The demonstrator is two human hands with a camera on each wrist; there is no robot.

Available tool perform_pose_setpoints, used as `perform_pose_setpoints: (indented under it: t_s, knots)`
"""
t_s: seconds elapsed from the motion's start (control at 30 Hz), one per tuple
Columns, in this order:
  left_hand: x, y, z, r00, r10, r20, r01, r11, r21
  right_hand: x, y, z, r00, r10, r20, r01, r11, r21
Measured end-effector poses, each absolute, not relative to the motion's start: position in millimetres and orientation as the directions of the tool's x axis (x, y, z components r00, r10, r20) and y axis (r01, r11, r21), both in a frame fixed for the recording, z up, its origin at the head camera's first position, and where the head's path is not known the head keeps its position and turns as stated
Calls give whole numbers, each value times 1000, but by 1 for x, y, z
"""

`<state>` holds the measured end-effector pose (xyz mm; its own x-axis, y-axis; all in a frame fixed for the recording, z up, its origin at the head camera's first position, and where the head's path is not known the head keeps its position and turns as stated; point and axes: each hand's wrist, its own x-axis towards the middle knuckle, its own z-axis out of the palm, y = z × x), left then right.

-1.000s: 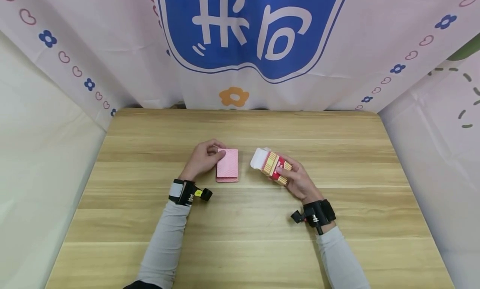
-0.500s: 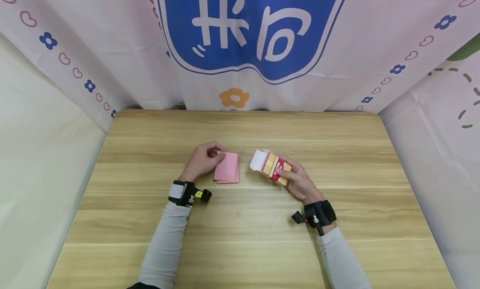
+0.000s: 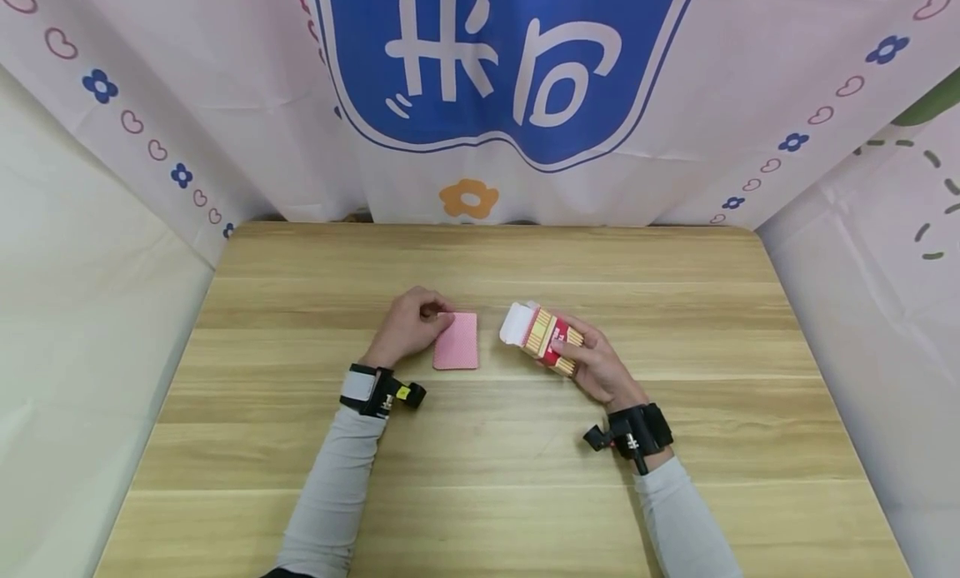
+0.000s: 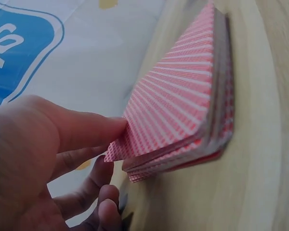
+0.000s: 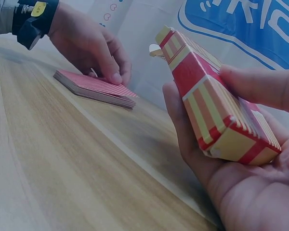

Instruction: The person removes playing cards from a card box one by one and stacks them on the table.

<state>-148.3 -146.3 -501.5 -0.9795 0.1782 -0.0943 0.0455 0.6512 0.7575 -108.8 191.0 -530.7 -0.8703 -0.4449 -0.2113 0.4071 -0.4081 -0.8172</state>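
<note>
A deck of playing cards [image 3: 459,345] with pink patterned backs lies face down near the middle of the table. My left hand [image 3: 414,321] pinches its far left corner, thumb on top and a fingertip under the upper cards. In the left wrist view that corner of the upper cards [image 4: 171,91] stands slightly raised over the cards below. To the right, my right hand [image 3: 600,363] grips a red and yellow striped card box [image 3: 551,336], thumb on the front and fingers behind. The box is tilted, its white flap [image 3: 516,324] open toward the deck. Its inside is hidden.
The wooden table [image 3: 480,453] runs back to a white cloth backdrop [image 3: 600,191] with a blue emblem. White side walls [image 3: 82,328] flank the table. Each wrist wears a black strap [image 3: 367,391] with a small camera.
The upper cards, offset from the rest before, shifted left and then came back in line with the deck. My left hand moved slightly with them. The right hand and box stayed nearly still.
</note>
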Motion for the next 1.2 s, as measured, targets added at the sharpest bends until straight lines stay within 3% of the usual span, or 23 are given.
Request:
perform_pose_setpoints:
  t_s: [0.67, 0.87, 1.03, 1.2]
  knots:
    - [-147, -144, -500, -978, 166, -124, 22, 678, 734, -108, 191, -531, -867, -461, -188, 395, -405, -825]
    - [-140, -132, -486, -979, 202, 25, 148, 625, 766, -108, 192, -534, -862, -477, -171, 388, -406, -827]
    - [-127, -106, -468, -933, 289, 212, 331, 468, 819, -108, 192, -533, -862, -484, -149, 371, -402, -837]
    - [-114, -80, -459, -904, 340, 258, 396, 446, 803, -108, 192, -533, -866, -476, -155, 367, -394, -843]
